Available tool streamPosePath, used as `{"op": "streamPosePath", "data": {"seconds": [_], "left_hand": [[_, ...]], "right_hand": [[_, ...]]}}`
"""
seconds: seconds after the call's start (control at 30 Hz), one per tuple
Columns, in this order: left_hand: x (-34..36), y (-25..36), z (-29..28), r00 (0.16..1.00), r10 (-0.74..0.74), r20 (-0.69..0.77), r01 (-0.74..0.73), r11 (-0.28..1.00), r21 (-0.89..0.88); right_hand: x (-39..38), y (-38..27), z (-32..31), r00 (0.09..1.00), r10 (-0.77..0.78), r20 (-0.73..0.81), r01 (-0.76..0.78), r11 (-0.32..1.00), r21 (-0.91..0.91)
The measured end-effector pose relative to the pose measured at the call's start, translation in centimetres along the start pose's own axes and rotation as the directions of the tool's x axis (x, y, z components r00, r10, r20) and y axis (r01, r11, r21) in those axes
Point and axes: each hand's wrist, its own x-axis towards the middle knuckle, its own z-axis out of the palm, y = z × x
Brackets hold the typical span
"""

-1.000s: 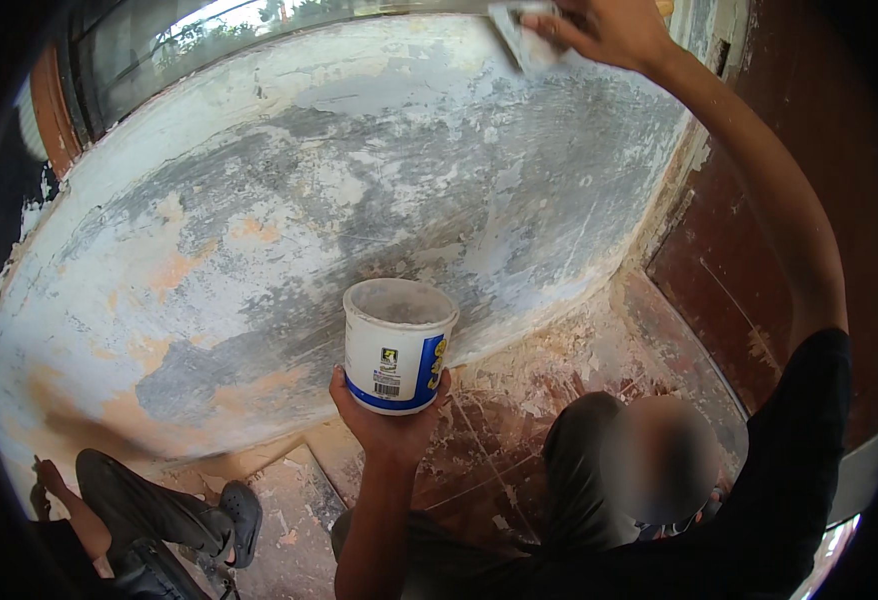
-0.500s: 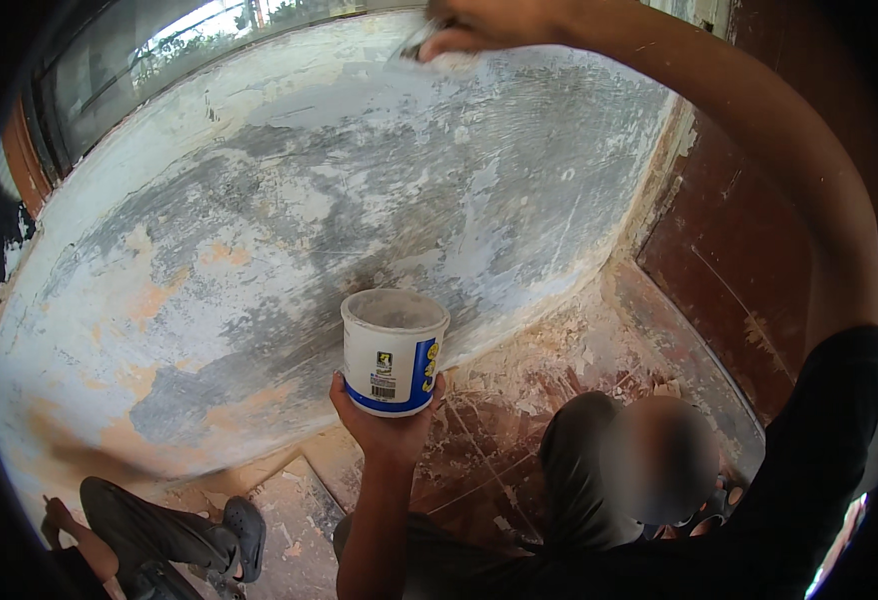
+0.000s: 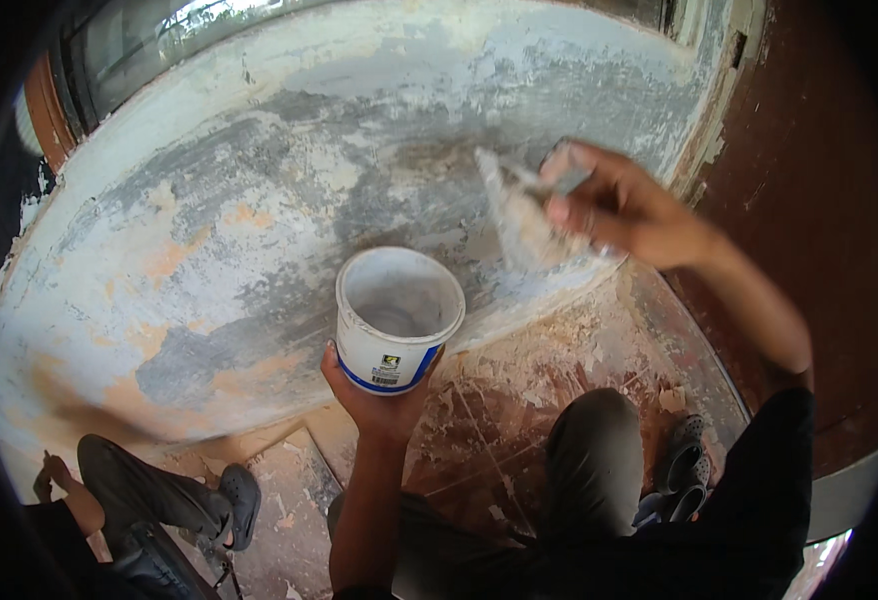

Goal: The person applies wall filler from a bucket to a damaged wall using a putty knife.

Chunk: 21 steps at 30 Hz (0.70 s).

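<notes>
Bucket (image 3: 387,350) in L hand (image 3: 381,408), scraper (image 3: 527,222) in R hand (image 3: 644,208)

White & blue, mouth up, in front of patchy wall (image 3: 249,240); L hand cups it from below. R hand, blurred, grips scraper up & right of bucket, apart from it; wall contact can't tell. Flaky floor (image 3: 479,430) below; co-worker's bent leg (image 3: 149,490) + dark shoe (image 3: 243,506) lower L

I can see the floor (image 3: 514,440) is dark red with thin lines. Lots of pale crumbs (image 3: 564,338) lie on it, thickest right beside the wall (image 3: 259,200). One gray shoe (image 3: 242,505) sits on it near the wall, and some dark shoes with holes (image 3: 681,462) are farther out from the wall.
</notes>
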Motion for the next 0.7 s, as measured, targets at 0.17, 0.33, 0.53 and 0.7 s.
{"op": "streamPosePath", "data": {"seconds": [0.17, 0.33, 0.53, 0.7], "left_hand": [[-0.1, -1.0, 0.3, 0.994, 0.028, 0.102, -0.029, 1.0, 0.003], [-0.5, -1.8, -0.9, 0.944, 0.29, 0.157, -0.326, 0.888, 0.323], [0.6, -0.4, -4.0, 0.929, 0.331, 0.167, -0.37, 0.845, 0.387], [0.2, -0.2, -1.5, 0.967, 0.198, 0.162, -0.223, 0.963, 0.151]], "right_hand": [[-2.4, 3.6, 6.5, 0.996, -0.021, -0.09, 0.03, 0.995, 0.1], [-1.9, 5.2, 8.8, 0.985, 0.088, -0.151, -0.066, 0.987, 0.148], [-0.5, 5.0, 9.3, 0.987, 0.147, -0.064, -0.128, 0.964, 0.233], [-0.5, 6.0, 9.4, 0.986, 0.164, -0.041, -0.144, 0.942, 0.305]]}}
